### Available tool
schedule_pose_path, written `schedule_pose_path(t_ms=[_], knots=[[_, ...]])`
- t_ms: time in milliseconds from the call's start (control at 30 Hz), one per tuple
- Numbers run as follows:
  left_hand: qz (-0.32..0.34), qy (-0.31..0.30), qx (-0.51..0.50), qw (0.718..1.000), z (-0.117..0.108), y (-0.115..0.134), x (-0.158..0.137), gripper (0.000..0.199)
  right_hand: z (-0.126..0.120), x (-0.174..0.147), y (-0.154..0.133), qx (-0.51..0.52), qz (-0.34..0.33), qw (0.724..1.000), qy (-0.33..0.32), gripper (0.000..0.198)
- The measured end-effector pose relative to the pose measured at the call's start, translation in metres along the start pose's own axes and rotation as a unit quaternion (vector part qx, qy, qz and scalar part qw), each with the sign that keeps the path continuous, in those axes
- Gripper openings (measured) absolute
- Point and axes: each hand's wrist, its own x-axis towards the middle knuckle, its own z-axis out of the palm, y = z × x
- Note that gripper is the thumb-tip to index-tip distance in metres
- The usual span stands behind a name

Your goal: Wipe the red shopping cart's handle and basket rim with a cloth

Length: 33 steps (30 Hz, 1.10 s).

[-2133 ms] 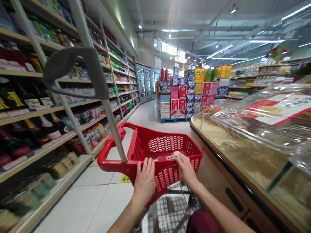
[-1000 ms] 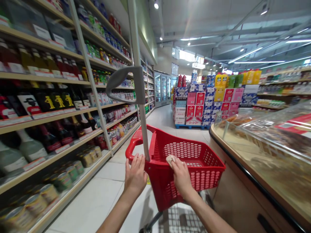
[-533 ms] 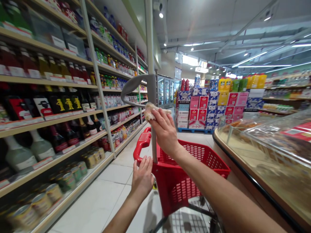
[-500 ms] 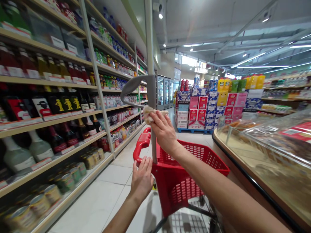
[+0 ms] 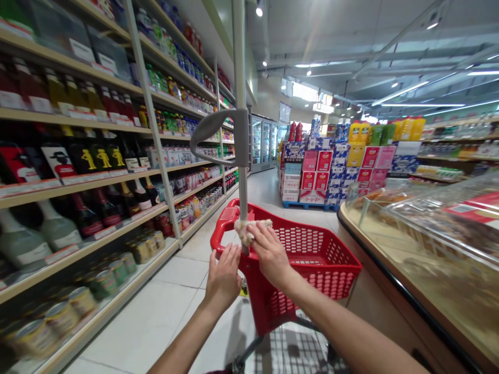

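Observation:
A red plastic shopping cart [image 5: 307, 244] stands in front of me with a grey metal pole [image 5: 240, 78] rising at its handle end. A looped grey plastic grip [image 5: 238, 137] is fixed partway up the pole. My right hand [image 5: 272, 254] presses a crumpled, light-coloured cloth [image 5: 244, 232] against the pole's lower part, just above the cart's rim. My left hand [image 5: 223, 278] rests over the near part of the red cart handle [image 5: 219, 228], fingers close together; their tips curl partly out of sight.
Shelves [image 5: 89, 187] of bottles, cans and jars line the left. A glass-sided display counter [image 5: 390, 270] stands close on the right. Stacked drink cartons [image 5: 315, 171] sit on a blue pallet ahead, with refrigerators [image 5: 263, 143] beyond. Tiled floor [image 5: 183, 291] runs between.
My right hand has slid the cloth down the pole, from just below the grey grip to near the cart's rim. My left hand stays at the handle. The view has shifted slightly.

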Motion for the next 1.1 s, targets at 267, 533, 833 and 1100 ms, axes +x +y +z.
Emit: schedule_pose_path(t_ms=[267,533,833,1100], knots=[[0.004,-0.008,-0.005,1.000,-0.003,-0.002,-0.001,0.056,0.051,-0.162,-0.046,0.032,0.063,0.995,-0.065,0.032],[0.003,0.088,-0.016,0.996,0.005,0.011,-0.003,0.060,0.017,-0.115,-0.014,0.004,0.161,0.987,0.020,0.043],[0.118,-0.001,-0.018,0.993,0.021,0.041,0.009,0.054,0.015,-0.155,0.009,-0.019,0.211,0.977,0.009,0.044],[0.088,-0.054,0.037,0.994,0.037,0.055,0.021,0.050,0.005,-0.190,0.025,-0.009,0.238,0.951,-0.195,0.046]])
